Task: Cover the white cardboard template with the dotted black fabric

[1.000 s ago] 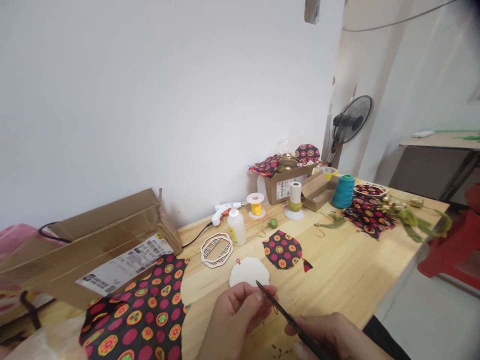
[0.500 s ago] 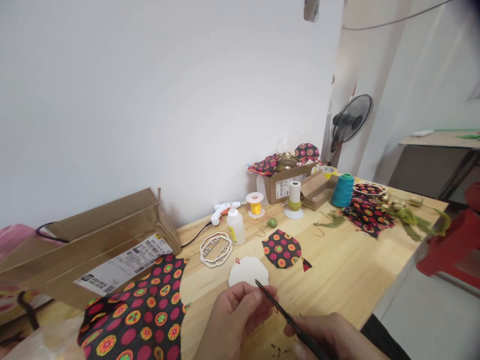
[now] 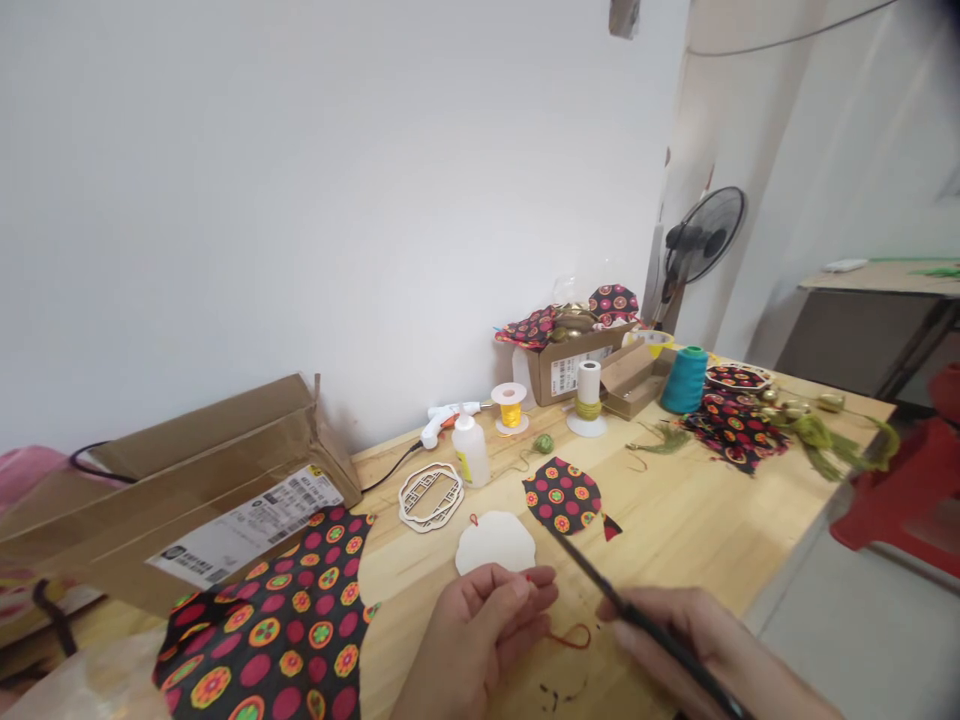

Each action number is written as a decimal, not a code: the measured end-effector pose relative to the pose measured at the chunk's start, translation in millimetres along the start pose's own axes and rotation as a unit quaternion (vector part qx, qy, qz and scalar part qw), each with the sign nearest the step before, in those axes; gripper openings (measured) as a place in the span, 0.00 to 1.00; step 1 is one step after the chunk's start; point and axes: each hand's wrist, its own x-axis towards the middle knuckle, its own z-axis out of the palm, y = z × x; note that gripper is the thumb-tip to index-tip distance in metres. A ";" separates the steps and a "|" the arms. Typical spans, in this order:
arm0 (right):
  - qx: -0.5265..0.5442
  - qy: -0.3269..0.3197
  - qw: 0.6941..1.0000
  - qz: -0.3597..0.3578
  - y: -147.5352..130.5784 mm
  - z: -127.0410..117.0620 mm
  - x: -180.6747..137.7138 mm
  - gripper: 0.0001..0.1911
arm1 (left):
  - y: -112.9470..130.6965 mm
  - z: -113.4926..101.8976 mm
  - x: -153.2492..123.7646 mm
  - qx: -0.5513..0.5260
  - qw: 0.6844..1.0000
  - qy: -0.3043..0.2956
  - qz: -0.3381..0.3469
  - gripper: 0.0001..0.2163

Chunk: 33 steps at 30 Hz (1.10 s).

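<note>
My left hand [image 3: 491,620] is pinched shut on a thin red cord [image 3: 574,637]. A small red end shows at the thumb tip, and a loop hangs out on the right, below the fingers. In my right hand [image 3: 697,640] is a slim pair of black scissors [image 3: 592,572], its tip pointing up and left, apart from the left hand. Just beyond the left fingers lies a white scalloped disc [image 3: 495,543] with a small red loop at its edge. A round patterned fabric piece [image 3: 562,495] lies to the right of the disc.
Behind are cut-out frames [image 3: 431,497], a white bottle [image 3: 470,452], a glue gun [image 3: 450,422] and a yellow thread spool [image 3: 511,410]. Patterned cloth [image 3: 300,620] and a cardboard box [image 3: 225,500] fill the left. A teal thread cone [image 3: 684,380] and tassels [image 3: 821,440] stand right.
The scissors and my right hand have moved right, away from the left fingertips. More of the red cord's loop now shows below my left hand, which has stayed nearly still.
</note>
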 end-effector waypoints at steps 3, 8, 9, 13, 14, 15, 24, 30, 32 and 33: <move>-0.068 -0.025 0.997 0.004 10.5 -33.6 21.6 0.18 | 4.0 -4.2 0.6 0.011 1.000 0.022 0.007 0.06; -0.394 0.105 0.910 -0.075 20.3 -102.7 61.2 0.18 | 11.9 -17.3 7.0 0.015 0.996 0.057 0.063 0.06; -0.460 0.108 0.878 -0.076 20.2 -112.1 66.8 0.18 | 13.4 -20.0 8.8 0.013 0.995 0.071 0.074 0.06; -0.566 0.092 0.813 -0.100 5.7 -116.7 74.0 0.15 | 18.9 -27.9 13.5 0.027 0.989 0.101 0.100 0.06; -0.568 0.096 0.810 -0.111 -0.7 -108.0 71.4 0.12 | 20.2 -29.0 14.0 0.035 0.988 0.104 0.106 0.06; -0.574 0.097 0.801 -0.139 -7.0 -95.4 67.4 0.12 | 21.4 -29.8 14.3 0.042 0.987 0.106 0.111 0.07; -0.428 -0.018 0.878 -0.214 -1.0 -8.7 77.5 0.07 | 26.5 -38.0 21.6 0.008 0.978 0.154 0.141 0.05; -0.444 0.060 0.870 -0.205 -13.7 -92.9 139.1 0.08 | 27.4 -44.0 24.0 -0.007 0.977 0.160 0.141 0.05; -0.430 0.058 0.873 -0.223 -22.2 -88.4 144.6 0.08 | 27.4 -45.4 24.6 -0.006 0.978 0.150 0.142 0.06; -0.413 0.057 0.879 -0.232 -25.9 -78.1 146.2 0.09 | 27.4 -45.8 24.8 -0.007 0.979 0.143 0.144 0.07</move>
